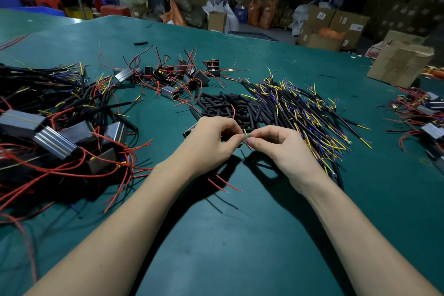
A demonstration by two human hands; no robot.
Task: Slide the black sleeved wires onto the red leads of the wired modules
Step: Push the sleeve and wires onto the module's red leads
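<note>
Pinching one black sleeved wire (245, 138) between them, both hands (249, 143) meet fingertip to fingertip.

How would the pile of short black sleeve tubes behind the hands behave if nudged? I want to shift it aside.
The short black sleeve tubes look round and loose, so they would probably roll and scatter. They seem small and hollow, likely very light. A red lead lies among them and may drag along.

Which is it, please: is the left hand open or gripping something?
Gripping: the left hand pinches thin wire ends against the right hand.
</note>
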